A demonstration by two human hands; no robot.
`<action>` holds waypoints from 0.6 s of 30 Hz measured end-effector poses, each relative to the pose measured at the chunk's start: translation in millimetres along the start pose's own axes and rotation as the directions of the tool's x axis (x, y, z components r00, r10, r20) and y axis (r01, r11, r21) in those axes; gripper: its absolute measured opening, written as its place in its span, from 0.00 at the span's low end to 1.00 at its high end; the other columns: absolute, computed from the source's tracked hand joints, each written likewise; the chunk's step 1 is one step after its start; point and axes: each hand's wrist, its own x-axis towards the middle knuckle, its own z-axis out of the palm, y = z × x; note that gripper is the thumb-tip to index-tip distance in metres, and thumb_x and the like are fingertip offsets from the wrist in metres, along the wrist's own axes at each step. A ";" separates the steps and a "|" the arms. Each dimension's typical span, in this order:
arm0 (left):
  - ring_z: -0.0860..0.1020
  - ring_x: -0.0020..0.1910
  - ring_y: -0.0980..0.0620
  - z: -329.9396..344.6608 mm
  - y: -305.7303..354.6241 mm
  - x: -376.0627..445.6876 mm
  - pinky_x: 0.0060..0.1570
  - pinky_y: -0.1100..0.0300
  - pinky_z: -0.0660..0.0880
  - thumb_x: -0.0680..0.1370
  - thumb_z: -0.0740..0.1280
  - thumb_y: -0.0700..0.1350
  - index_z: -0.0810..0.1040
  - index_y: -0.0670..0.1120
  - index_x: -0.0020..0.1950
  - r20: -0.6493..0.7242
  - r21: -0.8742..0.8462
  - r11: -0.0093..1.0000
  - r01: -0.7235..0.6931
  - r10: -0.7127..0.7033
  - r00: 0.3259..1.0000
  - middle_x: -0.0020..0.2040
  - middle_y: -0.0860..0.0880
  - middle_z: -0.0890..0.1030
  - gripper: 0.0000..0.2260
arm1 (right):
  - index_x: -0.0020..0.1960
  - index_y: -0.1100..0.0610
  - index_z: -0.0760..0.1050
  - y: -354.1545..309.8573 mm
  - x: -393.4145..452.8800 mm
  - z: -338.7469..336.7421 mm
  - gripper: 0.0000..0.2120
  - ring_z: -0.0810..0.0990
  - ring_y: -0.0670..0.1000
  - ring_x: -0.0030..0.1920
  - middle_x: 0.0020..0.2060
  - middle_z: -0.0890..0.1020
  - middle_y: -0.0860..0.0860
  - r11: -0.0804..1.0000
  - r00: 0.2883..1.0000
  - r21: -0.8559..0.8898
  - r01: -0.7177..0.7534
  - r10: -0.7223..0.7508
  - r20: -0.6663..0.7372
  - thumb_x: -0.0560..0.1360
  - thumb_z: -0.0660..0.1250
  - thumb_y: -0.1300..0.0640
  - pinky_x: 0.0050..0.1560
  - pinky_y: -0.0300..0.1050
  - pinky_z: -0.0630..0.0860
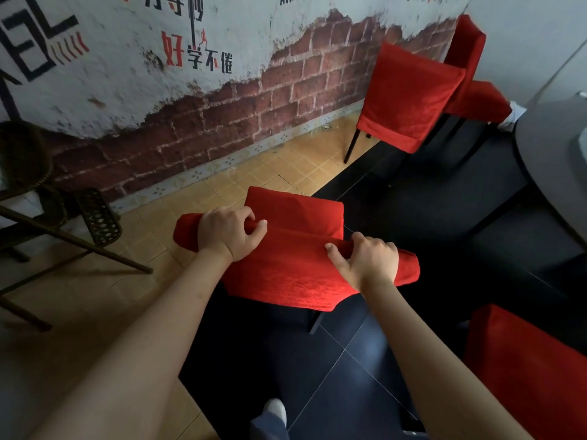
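Brick-print wall [241,122] and tan floor tiles [241,182] lie ahead. Just below me stands a chair [316,322] in its red chair cover [286,277], back toward me. My left hand [227,233] and right hand [365,260] each grip the cover's rolled top edge, fingers curled round it. I'd move both sides evenly, so the fabric doesn't skew.

The light is soft and dim, brightest on the wall [111,90] and tan floor tiles [254,173] at the far left, while the dark floor [349,369] near and right sinks into shadow with a faint bluish sheen. The chair cover [286,274] glows along its near edge. The wide lens bends lines at the edges, and the wall lettering [197,58] is slightly blurred.
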 end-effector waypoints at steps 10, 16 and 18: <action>0.77 0.39 0.48 29.8 2.5 69.7 0.39 0.59 0.64 0.72 0.56 0.63 0.82 0.49 0.44 0.087 0.027 1.000 0.014 -0.016 0.996 0.38 0.50 0.81 0.22 | 0.35 0.55 0.70 16.0 74.9 14.6 0.36 0.69 0.51 0.30 0.27 0.72 0.48 1.000 1.000 0.026 -0.003 0.003 -0.026 0.67 0.38 0.27 0.39 0.45 0.60; 0.71 0.37 0.52 40.9 4.0 96.1 0.39 0.59 0.64 0.75 0.61 0.61 0.82 0.49 0.45 0.095 0.021 0.999 0.041 -0.042 0.995 0.37 0.50 0.80 0.18 | 0.38 0.55 0.73 22.3 106.3 16.2 0.37 0.70 0.51 0.33 0.30 0.72 0.48 0.999 0.999 -0.025 -0.031 0.032 0.015 0.68 0.40 0.26 0.39 0.45 0.62; 0.71 0.37 0.52 41.8 5.0 96.9 0.39 0.59 0.64 0.75 0.63 0.60 0.82 0.49 0.45 0.106 0.017 0.999 0.044 -0.046 0.993 0.37 0.50 0.79 0.16 | 0.38 0.54 0.72 22.9 108.7 15.5 0.36 0.70 0.52 0.32 0.28 0.71 0.48 0.997 0.997 -0.050 -0.054 0.057 0.058 0.68 0.40 0.26 0.40 0.46 0.62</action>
